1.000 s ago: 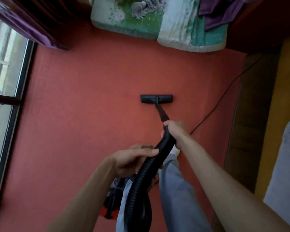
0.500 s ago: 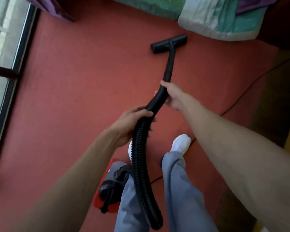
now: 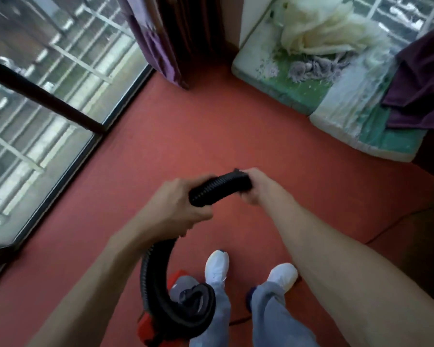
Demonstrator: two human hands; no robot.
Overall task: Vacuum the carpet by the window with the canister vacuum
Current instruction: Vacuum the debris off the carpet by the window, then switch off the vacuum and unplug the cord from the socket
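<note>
The black ribbed vacuum hose (image 3: 217,187) runs across the middle of the view between both hands. My left hand (image 3: 175,206) grips it near its bend and my right hand (image 3: 257,187) grips its far end. From my left hand the hose loops down to the red and grey canister (image 3: 178,288) on the floor by my feet. The wand and floor head are out of sight. The red carpet (image 3: 185,136) stretches from the window (image 3: 35,101) on the left to the far wall.
A purple curtain (image 3: 155,41) hangs in the corner by the window. A green and white mattress (image 3: 323,96) with bedding and a dark purple cloth (image 3: 421,91) lies at the upper right. A thin cord (image 3: 396,222) crosses the carpet at right. My white shoes (image 3: 217,267) stand beside the canister.
The view has swung up and left toward the window corner. The wand and floor head, seen stretched out ahead before, have left the view. Both hands still hold the hose, now closer together.
</note>
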